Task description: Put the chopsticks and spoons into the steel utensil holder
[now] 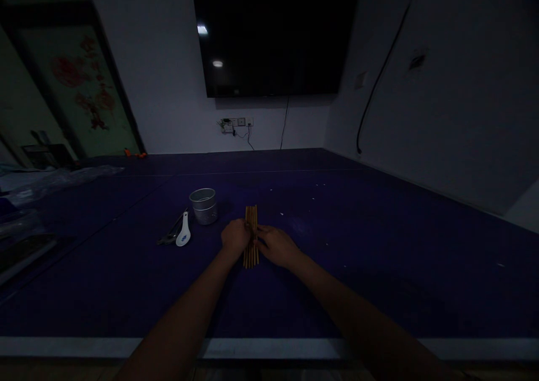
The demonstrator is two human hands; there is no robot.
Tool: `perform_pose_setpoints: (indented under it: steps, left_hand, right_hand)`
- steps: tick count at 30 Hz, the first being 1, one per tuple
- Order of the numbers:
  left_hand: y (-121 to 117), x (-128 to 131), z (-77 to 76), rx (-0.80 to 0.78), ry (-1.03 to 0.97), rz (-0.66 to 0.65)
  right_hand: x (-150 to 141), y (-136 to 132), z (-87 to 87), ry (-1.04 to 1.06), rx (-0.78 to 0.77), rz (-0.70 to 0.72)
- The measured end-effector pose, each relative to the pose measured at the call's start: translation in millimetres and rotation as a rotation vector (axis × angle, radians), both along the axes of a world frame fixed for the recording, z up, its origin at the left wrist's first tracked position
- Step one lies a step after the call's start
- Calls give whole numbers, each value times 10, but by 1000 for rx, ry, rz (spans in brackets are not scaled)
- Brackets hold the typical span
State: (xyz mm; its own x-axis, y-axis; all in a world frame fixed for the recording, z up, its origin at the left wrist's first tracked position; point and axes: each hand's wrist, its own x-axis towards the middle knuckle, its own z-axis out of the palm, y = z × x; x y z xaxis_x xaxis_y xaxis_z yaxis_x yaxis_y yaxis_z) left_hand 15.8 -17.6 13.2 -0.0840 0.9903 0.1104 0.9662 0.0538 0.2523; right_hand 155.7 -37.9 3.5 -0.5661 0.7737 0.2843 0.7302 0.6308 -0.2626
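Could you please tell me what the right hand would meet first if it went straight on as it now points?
The chopsticks: the right hand points at them and seems to touch them. The left hand is just beyond, though depth is hard to judge.

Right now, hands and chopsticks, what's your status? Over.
Left hand and right hand on the chopsticks, one from each side. Chopsticks bunched side by side. Cup and spoon off to the left, apart from both hands.
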Motion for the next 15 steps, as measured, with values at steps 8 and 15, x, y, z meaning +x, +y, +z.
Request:
perform_pose_setpoints:
  steps: [8,15]
  left_hand:
    - [-16,-2,22,8,-8,7]
    - [-5,-13,28,-11,-10,13]
  right_hand:
    - [0,-7,8,-13,-5,-18]
    - [3,1,13,1,-3,10]
